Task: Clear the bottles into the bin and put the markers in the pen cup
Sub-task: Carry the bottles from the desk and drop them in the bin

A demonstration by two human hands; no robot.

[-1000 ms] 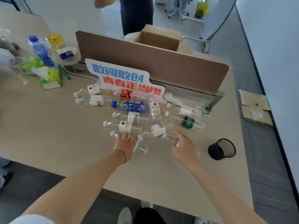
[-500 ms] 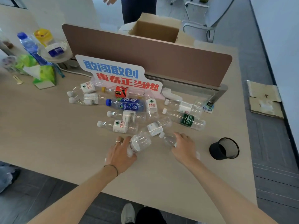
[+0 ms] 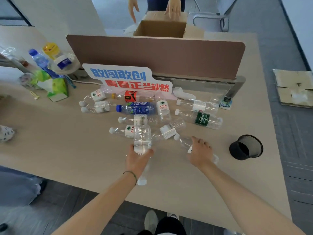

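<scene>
Nearest the camera, the person's two bare forearms reach out over the pale wooden desk (image 3: 50, 150). The left hand (image 3: 137, 161) is wrapped around a clear plastic bottle (image 3: 142, 139), lifted off the desk with its base pointing away and its white cap down by the wrist. The right hand (image 3: 200, 153) lies palm-down on a second clear bottle (image 3: 183, 141) that rests on the desk; its fingers curl over the body, but whether they fully grip it cannot be told. To the right of that hand, well apart, stands a black mesh pen cup (image 3: 246, 147), upright and open. Just beyond the hands a loose pile of empty bottles lies on its sides: a green-labelled one (image 3: 203, 118) to the right, a blue-labelled one (image 3: 137, 108) in the middle, and a red-labelled one (image 3: 131, 96) behind it. Behind the pile a white sign with blue and red characters (image 3: 127, 78) leans against a brown desk divider (image 3: 155, 55). At far left sits a green tissue pack (image 3: 56, 89). Past the divider is an open cardboard box (image 3: 160, 28), with another person's hands (image 3: 172, 7) at its rim.
</scene>
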